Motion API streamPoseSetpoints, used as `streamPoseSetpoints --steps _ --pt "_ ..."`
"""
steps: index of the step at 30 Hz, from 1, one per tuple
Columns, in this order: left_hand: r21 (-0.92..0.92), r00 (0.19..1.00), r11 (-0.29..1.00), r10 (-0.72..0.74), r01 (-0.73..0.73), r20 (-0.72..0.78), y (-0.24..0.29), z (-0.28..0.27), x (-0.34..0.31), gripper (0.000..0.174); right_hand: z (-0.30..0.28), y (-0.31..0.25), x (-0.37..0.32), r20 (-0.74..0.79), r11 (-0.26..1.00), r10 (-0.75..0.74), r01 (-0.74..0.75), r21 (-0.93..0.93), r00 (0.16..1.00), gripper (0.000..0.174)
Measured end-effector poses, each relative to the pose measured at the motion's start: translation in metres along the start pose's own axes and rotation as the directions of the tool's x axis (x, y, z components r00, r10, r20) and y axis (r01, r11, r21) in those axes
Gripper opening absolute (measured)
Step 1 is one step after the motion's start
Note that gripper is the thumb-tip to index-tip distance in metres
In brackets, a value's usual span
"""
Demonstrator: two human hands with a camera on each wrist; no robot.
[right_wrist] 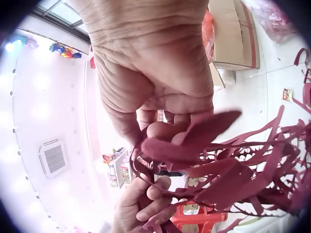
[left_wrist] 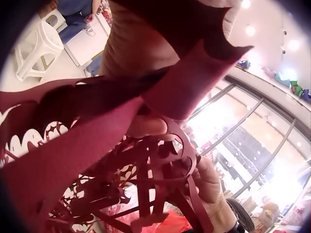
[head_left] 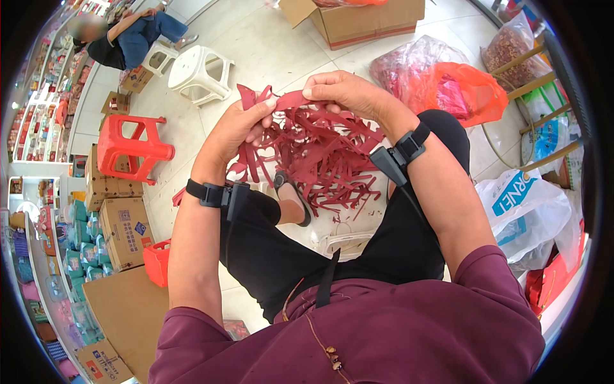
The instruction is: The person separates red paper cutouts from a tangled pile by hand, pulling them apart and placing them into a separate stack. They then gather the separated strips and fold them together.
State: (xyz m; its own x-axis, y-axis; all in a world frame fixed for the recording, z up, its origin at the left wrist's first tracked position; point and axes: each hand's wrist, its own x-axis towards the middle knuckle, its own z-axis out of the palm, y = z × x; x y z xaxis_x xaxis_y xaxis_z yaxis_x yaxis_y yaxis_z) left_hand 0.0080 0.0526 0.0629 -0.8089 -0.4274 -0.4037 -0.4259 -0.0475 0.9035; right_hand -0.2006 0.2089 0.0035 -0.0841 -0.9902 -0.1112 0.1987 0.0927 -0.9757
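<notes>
Dark red strips of thin sheet with scalloped, cut-out edges, like offcuts, lie in a tangled heap [head_left: 326, 160] between the person's knees. Above the heap's far side, the left hand [head_left: 246, 125] pinches a strip between thumb and fingers, and loose ends trail below it. Close beside it, the right hand [head_left: 352, 93] pinches a wide piece of strip [head_left: 293, 100] with its thumb on top. In the left wrist view a broad strip [left_wrist: 82, 141] crosses in front and hides part of the left hand. The right wrist view has curled fingers [right_wrist: 167, 131] at a strip's end.
A red stool [head_left: 131, 147] and a white stool [head_left: 192, 67] stand to the left, near another seated person. Cardboard boxes [head_left: 125, 230] line the shelves. An orange bag [head_left: 473, 96] and a white plastic bag [head_left: 527, 205] lie at the right; an open carton [head_left: 371, 22] is ahead.
</notes>
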Motion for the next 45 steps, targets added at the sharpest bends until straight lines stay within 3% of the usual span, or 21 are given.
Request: streamPoseSetpoints --steps 4,7,12,15,17,19,23,27,32,35,36,39,40,41,43,45 --pt "0.068 0.999 0.997 0.022 -0.025 0.041 0.008 -0.003 -0.007 0.029 -0.003 0.000 -0.001 -0.005 1.000 0.001 -0.001 0.021 1.000 0.021" --pt "0.234 1.000 0.972 -0.001 -0.002 0.013 0.015 -0.003 -0.012 0.031 0.000 -0.005 -0.004 -0.051 1.000 0.004 -0.003 0.007 0.999 0.023" --pt "0.233 0.988 0.972 0.007 0.029 -0.156 0.019 -0.017 -0.019 0.024 -0.023 -0.003 0.000 -0.117 0.996 -0.081 0.085 0.030 0.990 0.025" --pt "-0.010 0.990 1.000 0.012 -0.014 -0.137 0.025 -0.031 -0.029 0.022 -0.034 -0.003 -0.005 -0.305 0.996 -0.077 0.058 -0.071 0.949 0.024" --pt "-0.055 0.989 0.998 0.029 -0.037 -0.145 0.029 -0.035 -0.034 0.021 -0.039 0.008 0.003 -0.420 0.948 -0.104 -0.038 -0.316 0.902 0.024" --pt "-0.109 0.991 0.993 0.038 -0.053 -0.132 0.032 -0.041 -0.037 0.021 -0.041 0.014 0.006 -0.500 0.808 -0.215 -0.135 -0.573 0.839 0.024" --pt "-0.096 0.987 0.994 0.043 -0.058 -0.154 0.034 -0.042 -0.040 0.021 -0.038 0.022 0.009 -0.390 0.737 -0.142 -0.166 -0.656 0.910 0.025" --pt "-0.114 0.986 0.991 0.047 -0.065 -0.157 0.031 -0.044 -0.037 0.020 -0.028 0.002 0.002 -0.328 0.902 0.024 -0.162 -0.401 0.944 0.021" --pt "-0.142 0.985 0.987 0.046 -0.071 -0.168 0.031 -0.043 -0.041 0.020 -0.030 0.005 0.005 -0.138 0.965 0.009 -0.045 -0.259 0.990 0.022" --pt "-0.144 0.989 0.988 0.032 -0.053 -0.148 0.033 -0.041 -0.041 0.021 -0.010 -0.010 -0.003 -0.223 0.964 -0.105 0.044 -0.263 0.969 0.026" --pt "-0.140 0.989 0.989 0.028 -0.049 -0.144 0.034 -0.040 -0.042 0.021 -0.005 -0.012 -0.004 -0.239 0.952 -0.129 0.053 -0.301 0.962 0.034" --pt "-0.123 0.992 0.992 0.011 -0.026 -0.124 0.037 -0.033 -0.043 0.020 0.017 -0.003 0.000 -0.148 0.894 -0.366 0.303 -0.330 0.919 0.048" --pt "-0.115 0.994 0.993 0.002 -0.015 -0.112 0.039 -0.030 -0.043 0.020 0.026 -0.014 -0.005 -0.103 0.821 -0.294 0.197 -0.535 0.950 0.064" --pt "-0.107 0.995 0.994 -0.007 -0.003 -0.100 0.041 -0.027 -0.042 0.020 0.034 -0.008 -0.003 -0.070 0.822 -0.318 0.238 -0.517 0.945 0.071" --pt "-0.105 0.997 0.994 -0.022 0.014 -0.074 0.043 -0.018 -0.042 0.020 0.047 0.005 0.008 0.030 0.712 -0.487 0.416 -0.566 0.873 0.074" --pt "-0.116 0.998 0.993 -0.035 0.029 -0.053 0.042 -0.013 -0.041 0.020 0.050 0.012 0.008 0.047 0.635 -0.450 0.356 -0.686 0.892 0.072"
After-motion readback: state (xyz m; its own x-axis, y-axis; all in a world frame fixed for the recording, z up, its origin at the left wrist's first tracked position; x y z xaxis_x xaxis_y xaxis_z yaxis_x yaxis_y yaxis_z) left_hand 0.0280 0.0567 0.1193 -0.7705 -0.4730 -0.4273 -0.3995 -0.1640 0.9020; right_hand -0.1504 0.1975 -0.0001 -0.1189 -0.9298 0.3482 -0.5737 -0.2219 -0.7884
